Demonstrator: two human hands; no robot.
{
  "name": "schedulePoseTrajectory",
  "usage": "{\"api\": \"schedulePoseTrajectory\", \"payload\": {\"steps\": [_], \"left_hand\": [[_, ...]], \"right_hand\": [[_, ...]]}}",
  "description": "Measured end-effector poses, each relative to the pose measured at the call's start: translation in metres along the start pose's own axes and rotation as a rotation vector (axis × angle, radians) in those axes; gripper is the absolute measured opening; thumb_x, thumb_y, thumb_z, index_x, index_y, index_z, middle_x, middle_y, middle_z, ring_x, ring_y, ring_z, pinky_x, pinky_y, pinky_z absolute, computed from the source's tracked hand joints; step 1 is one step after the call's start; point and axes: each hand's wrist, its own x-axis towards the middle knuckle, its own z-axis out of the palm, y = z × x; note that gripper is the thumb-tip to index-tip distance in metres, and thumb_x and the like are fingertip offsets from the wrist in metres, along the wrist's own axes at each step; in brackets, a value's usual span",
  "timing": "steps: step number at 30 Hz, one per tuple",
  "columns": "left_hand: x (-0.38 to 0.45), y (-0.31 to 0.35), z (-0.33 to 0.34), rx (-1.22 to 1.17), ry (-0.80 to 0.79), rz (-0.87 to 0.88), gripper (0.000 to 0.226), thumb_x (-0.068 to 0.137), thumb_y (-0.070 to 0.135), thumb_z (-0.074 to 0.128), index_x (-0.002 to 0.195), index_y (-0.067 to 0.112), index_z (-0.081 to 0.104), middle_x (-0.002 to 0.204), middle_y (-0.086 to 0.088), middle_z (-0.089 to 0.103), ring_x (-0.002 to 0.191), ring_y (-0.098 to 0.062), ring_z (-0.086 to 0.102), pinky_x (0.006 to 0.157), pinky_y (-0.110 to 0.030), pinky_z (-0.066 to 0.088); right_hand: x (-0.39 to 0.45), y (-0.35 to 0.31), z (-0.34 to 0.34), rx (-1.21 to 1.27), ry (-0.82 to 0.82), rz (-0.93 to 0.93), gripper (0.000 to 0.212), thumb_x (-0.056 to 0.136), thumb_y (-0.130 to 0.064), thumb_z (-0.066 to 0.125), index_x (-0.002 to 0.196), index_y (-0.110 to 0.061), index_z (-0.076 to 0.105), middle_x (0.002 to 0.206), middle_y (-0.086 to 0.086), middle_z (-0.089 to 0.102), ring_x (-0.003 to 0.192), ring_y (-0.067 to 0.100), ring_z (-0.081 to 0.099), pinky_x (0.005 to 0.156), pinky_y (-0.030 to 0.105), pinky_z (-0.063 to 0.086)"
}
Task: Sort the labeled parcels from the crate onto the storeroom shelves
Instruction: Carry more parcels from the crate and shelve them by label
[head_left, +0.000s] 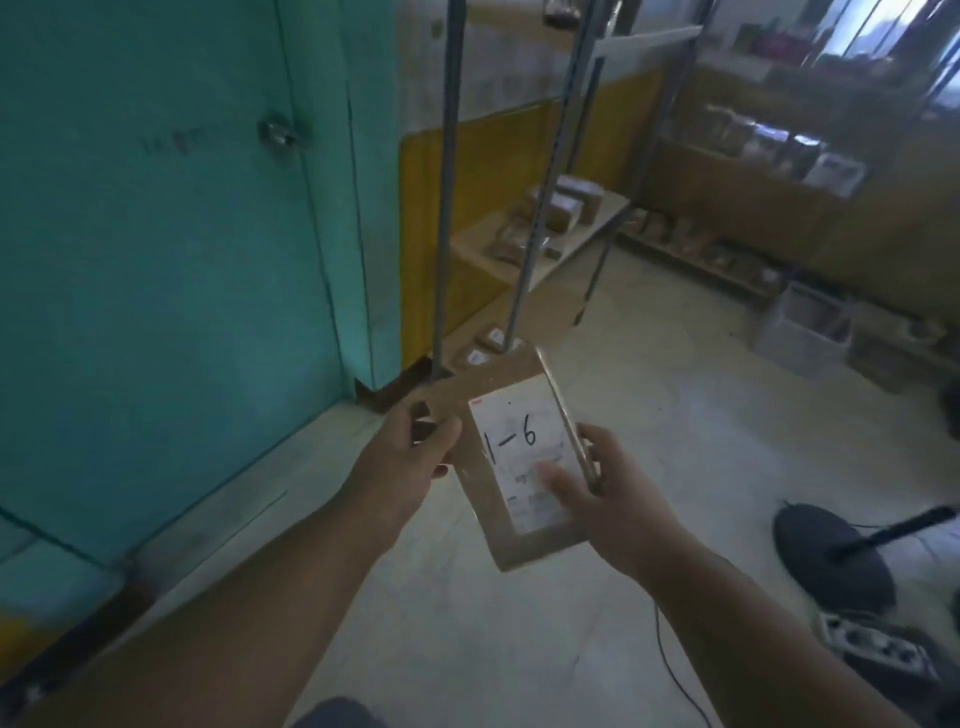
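Parcels lie on the wooden shelf.

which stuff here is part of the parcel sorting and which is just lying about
Job:
flat brown cardboard parcel labelled 1-6, held by left hand and right hand
metal-framed shelves with brown parcels
grey plastic crate

Lying about:
white power strip
round black stand base

The parcel is matt brown cardboard, with glossy clear tape on its edge and a white paper label. The shelf posts are dull grey metal. The floor looks smooth and pale.
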Motion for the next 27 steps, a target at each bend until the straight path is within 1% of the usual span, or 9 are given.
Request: {"api": "schedulePoseTrajectory", "payload": {"steps": [4,9,13,16,20,21,23,25,27], "left_hand": [[0.092,0.034,0.049,0.067,-0.066,0.066,0.022,0.096,0.042,0.058,0.116,0.032,0.059,0.112,0.006,0.073,0.097,-0.017,0.07,0.092,-0.044,0.055],[0.21,0.105,0.127,0.136,-0.189,0.164,0.017,0.095,0.05,0.057,0.11,0.044,0.055,0.109,0.009,0.072,0.097,-0.017,0.071,0.086,-0.05,0.059],[0.275,0.159,0.214,0.179,-0.315,0.248,0.019,0.094,0.052,0.058,0.111,0.045,0.056,0.11,0.016,0.068,0.105,-0.014,0.066,0.094,-0.049,0.055],[0.316,0.185,0.287,0.196,-0.351,0.354,0.028,0.098,0.041,0.056,0.125,0.034,0.054,0.114,0.015,0.065,0.108,-0.01,0.063,0.098,-0.044,0.052],[0.374,0.216,0.381,0.135,-0.359,0.401,0.025,0.1,0.033,0.056,0.124,0.029,0.055,0.118,0.01,0.067,0.11,-0.011,0.063,0.098,-0.047,0.052],[0.389,0.225,0.402,0.127,-0.351,0.409,0.026,0.1,0.035,0.055,0.125,0.028,0.055,0.119,0.009,0.067,0.111,-0.013,0.063,0.099,-0.047,0.052],[0.421,0.246,0.438,0.158,-0.308,0.423,0.032,0.099,0.042,0.053,0.129,0.029,0.053,0.12,0.01,0.067,0.111,-0.012,0.063,0.099,-0.047,0.052],[0.448,0.268,0.465,0.197,-0.25,0.428,0.037,0.098,0.05,0.05,0.13,0.032,0.052,0.119,0.013,0.067,0.109,-0.01,0.064,0.098,-0.045,0.053],[0.474,0.288,0.486,0.2,-0.168,0.433,0.036,0.097,0.052,0.049,0.128,0.034,0.052,0.116,0.016,0.067,0.105,-0.008,0.066,0.095,-0.044,0.055]], "right_hand": [[0.077,0.001,-0.044,0.113,0.064,0.002,0.041,0.095,-0.031,0.066,0.129,-0.031,0.044,0.101,-0.016,0.065,0.073,-0.012,0.067,0.053,0.011,0.05],[0.169,-0.01,-0.123,0.179,0.254,0.021,0.046,0.093,-0.032,0.068,0.132,-0.026,0.046,0.096,-0.013,0.067,0.08,0.0,0.072,0.067,0.028,0.061],[0.218,-0.01,-0.206,0.187,0.331,0.016,0.04,0.094,-0.036,0.066,0.127,-0.035,0.044,0.103,-0.011,0.068,0.084,0.003,0.073,0.071,0.031,0.062],[0.262,0.01,-0.266,0.175,0.436,-0.016,0.034,0.094,-0.036,0.065,0.121,-0.04,0.045,0.1,-0.013,0.069,0.083,-0.001,0.071,0.071,0.031,0.061],[0.333,0.032,-0.346,0.214,0.492,-0.058,0.037,0.079,-0.055,0.071,0.11,-0.05,0.051,0.102,-0.008,0.073,0.089,0.012,0.074,0.077,0.047,0.062],[0.353,0.036,-0.369,0.211,0.49,-0.082,0.036,0.078,-0.056,0.07,0.108,-0.05,0.052,0.103,-0.007,0.073,0.089,0.013,0.074,0.077,0.047,0.062],[0.394,0.036,-0.416,0.197,0.464,-0.129,0.029,0.089,-0.044,0.068,0.113,-0.044,0.052,0.108,-0.004,0.07,0.087,0.009,0.074,0.071,0.035,0.062],[0.433,0.03,-0.456,0.212,0.427,-0.167,0.031,0.095,-0.033,0.065,0.122,-0.035,0.05,0.109,-0.005,0.069,0.083,0.003,0.073,0.063,0.022,0.059],[0.473,0.022,-0.488,0.193,0.384,-0.194,0.035,0.096,-0.031,0.063,0.128,-0.03,0.048,0.109,-0.006,0.068,0.08,-0.003,0.071,0.058,0.015,0.055]]}}
